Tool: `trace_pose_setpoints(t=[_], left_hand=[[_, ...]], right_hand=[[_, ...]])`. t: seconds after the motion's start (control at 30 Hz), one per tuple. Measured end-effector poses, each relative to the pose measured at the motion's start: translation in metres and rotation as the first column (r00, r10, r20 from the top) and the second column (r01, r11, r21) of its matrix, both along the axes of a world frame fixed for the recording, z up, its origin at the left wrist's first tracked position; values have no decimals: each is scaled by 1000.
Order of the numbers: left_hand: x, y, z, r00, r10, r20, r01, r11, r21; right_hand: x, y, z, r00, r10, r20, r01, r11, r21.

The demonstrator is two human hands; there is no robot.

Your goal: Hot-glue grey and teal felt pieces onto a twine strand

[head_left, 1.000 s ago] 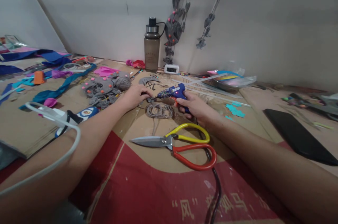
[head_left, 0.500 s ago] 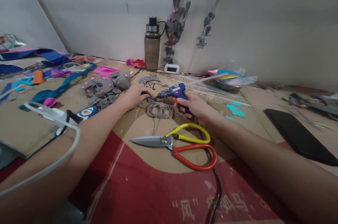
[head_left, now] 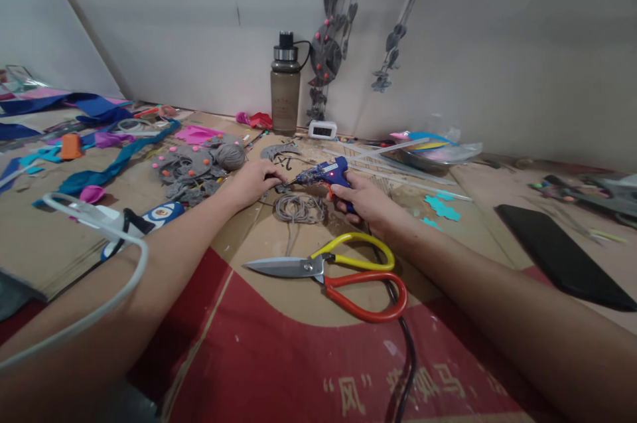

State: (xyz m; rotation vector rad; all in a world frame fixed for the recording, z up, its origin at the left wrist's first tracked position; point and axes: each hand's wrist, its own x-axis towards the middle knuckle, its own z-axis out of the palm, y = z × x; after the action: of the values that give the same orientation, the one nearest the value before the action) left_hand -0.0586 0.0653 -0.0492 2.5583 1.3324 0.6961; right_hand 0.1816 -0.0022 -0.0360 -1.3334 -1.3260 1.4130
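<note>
My right hand [head_left: 362,200] is wrapped round the handle of a blue hot glue gun [head_left: 329,174], whose nozzle points left. The nozzle tip is close to a small grey felt piece [head_left: 283,188] on the cardboard. My left hand [head_left: 256,182] rests beside that piece, fingers curled together at its edge; the fingertips partly hide what they pinch. Just in front lies a coil of grey cord [head_left: 298,208]. Nearer to me are scissors [head_left: 326,270] with one yellow and one red handle, blades to the left. A grey felt crescent [head_left: 279,151] lies behind my left hand.
A water bottle [head_left: 285,91] and a small white clock [head_left: 322,129] stand by the wall. Grey yarn [head_left: 230,154] and felt pieces with pink dots lie left. A black phone [head_left: 562,253] is at right. The glue gun's black cable [head_left: 410,350] runs toward me.
The view has shifted very slightly. Both hands and the glue gun stay in nearly the same place.
</note>
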Motion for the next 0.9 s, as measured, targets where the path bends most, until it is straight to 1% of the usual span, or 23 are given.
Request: trace_pose_setpoints(t=[0.17,0.3,0.43,0.67,0.9], left_hand=[[1,0,1,1000,4,-7,-4,1000,2],[0,0,-1,1000,5,-18,-4,1000,16],[-2,2,-3,1000,-15,0,15,999,39],[-1,3,-4,1000,-12,-10,13,999,44],[1,0,0,1000,3,-23,-2,999,45]], right_hand=[[-5,2,0,999,16,28,-16,1000,7],[-7,2,3,999,-5,54,5,1000,-8],[-3,1,4,1000,-21,19,22,999,-38],[-4,0,3,999,-11,-36,10,1000,-14],[-9,2,2,999,-2,52,0,1000,29]])
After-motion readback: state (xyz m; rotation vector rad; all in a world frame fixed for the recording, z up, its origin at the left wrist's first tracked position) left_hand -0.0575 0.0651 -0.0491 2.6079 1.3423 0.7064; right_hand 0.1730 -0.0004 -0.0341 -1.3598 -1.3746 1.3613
